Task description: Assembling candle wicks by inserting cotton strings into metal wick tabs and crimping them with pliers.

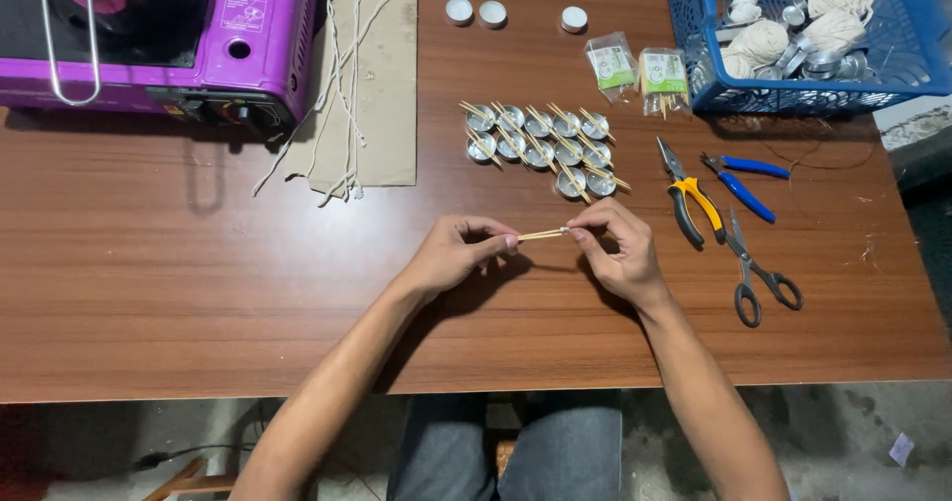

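Both hands' fingers pinch small wooden sticks (540, 234) | two green-labelled clear packets (637, 68) beside blue basket (694, 45)

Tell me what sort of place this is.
Probably a small home craft bench for candle making. On the wooden table sit rows of small metal cups with sticks across them, a purple portable gas stove, and a blue basket of string balls.

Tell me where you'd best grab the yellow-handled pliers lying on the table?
Probably by the two yellow-and-black handles of the yellow-handled pliers, coming from above at the end nearer the person. They lie flat, nose pointing away, and the handles are the widest part, with scissors close beside them.
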